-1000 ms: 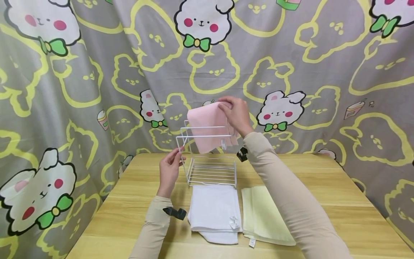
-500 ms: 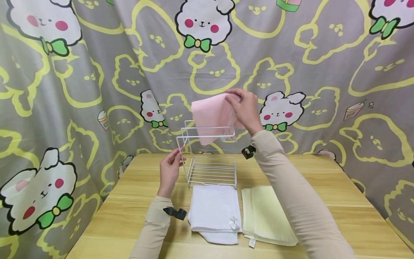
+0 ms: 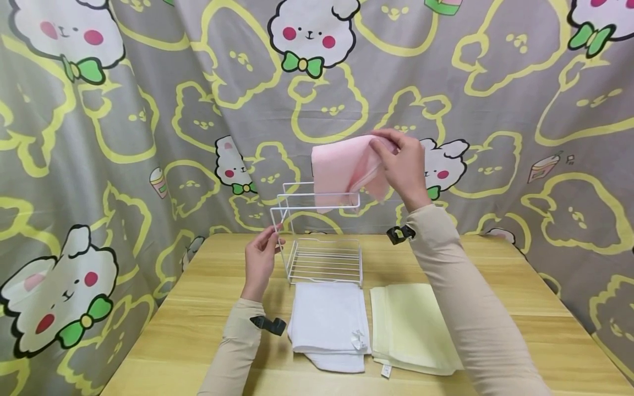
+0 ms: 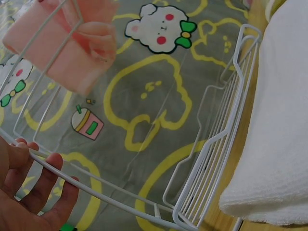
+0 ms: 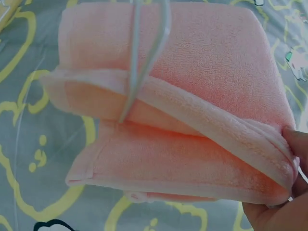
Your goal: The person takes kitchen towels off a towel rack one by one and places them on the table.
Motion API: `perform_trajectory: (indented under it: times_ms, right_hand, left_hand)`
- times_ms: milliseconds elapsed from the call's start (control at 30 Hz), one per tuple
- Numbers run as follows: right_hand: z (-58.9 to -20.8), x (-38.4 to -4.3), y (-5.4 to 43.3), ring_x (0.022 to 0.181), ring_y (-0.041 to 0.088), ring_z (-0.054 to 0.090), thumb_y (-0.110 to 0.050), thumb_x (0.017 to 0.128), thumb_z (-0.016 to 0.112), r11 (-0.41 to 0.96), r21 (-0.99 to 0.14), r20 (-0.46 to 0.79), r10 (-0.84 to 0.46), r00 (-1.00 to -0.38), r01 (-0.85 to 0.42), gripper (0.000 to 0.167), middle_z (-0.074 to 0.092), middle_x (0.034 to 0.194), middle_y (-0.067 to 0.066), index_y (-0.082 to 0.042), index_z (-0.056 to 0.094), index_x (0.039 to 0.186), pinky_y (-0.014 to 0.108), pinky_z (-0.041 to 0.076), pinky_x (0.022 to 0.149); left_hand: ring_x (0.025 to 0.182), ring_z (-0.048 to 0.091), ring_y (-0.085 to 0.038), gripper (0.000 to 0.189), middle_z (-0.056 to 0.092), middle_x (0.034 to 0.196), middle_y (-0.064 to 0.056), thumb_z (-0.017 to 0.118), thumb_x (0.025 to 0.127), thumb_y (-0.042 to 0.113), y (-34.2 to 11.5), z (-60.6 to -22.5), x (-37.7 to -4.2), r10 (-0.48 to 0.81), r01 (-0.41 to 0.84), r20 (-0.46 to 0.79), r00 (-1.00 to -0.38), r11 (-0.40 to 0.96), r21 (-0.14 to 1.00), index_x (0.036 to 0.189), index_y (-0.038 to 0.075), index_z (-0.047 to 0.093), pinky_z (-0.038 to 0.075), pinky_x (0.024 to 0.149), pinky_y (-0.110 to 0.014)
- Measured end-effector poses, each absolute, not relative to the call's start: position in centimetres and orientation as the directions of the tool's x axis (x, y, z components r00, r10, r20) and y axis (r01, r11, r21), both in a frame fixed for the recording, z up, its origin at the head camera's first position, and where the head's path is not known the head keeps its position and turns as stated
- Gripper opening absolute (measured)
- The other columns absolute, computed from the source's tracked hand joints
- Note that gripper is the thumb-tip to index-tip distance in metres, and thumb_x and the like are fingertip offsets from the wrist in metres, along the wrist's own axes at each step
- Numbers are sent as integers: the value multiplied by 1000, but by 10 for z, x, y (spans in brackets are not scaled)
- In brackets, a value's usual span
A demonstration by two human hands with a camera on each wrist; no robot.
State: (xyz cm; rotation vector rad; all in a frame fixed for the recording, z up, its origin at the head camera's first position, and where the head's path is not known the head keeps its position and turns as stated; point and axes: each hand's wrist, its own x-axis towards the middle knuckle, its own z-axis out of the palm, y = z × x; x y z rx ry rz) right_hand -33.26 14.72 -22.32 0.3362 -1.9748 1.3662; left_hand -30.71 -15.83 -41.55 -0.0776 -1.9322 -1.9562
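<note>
A pink towel (image 3: 339,165) hangs folded from my right hand (image 3: 403,165), which pinches its upper right corner. Its lower edge is behind the top bars of a white wire rack (image 3: 317,208). In the right wrist view the bar ends cross in front of the pink towel (image 5: 202,53), whose layers fall apart. My left hand (image 3: 260,258) holds the rack's left upright between thumb and fingers; the left wrist view shows these fingers (image 4: 62,204) at the wire. In front of the rack lies a folded white towel (image 3: 329,319), with a folded yellow towel (image 3: 413,330) to its right.
The rack stands on a wooden table (image 3: 198,330), its slatted base (image 3: 324,281) just behind the white towel. A grey curtain (image 3: 188,165) with cartoon prints hangs behind and beside the table. My right forearm covers part of the yellow towel.
My right hand has moved up and to the right, raising the pink towel from low behind the rack's top bars. The left hand and the rack have stayed in place.
</note>
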Motion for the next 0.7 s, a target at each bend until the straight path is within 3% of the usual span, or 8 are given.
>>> perform_trajectory:
  times_ms: [300, 700]
  right_hand:
    - [-217, -320, 169, 107, 10, 64, -20, 96, 74, 358, -719, 688, 250, -681, -595, 25, 74, 119, 9, -8, 77, 118, 23, 55, 94]
    - [-207, -309, 193, 107, 12, 64, -19, 95, 75, 295, -730, 683, 347, -643, -616, 26, 74, 116, 5, -8, 77, 118, 22, 55, 95]
  left_hand:
    - [99, 70, -33, 26, 76, 109, -2, 63, 103, 17, -158, -417, -307, -228, 325, 325, -918, 36, 945, 126, 10, 73, 63, 86, -29]
    - [94, 70, -23, 26, 76, 114, -2, 63, 103, 15, -159, -416, -306, -231, 317, 316, -920, 34, 948, 127, 9, 72, 63, 86, -27]
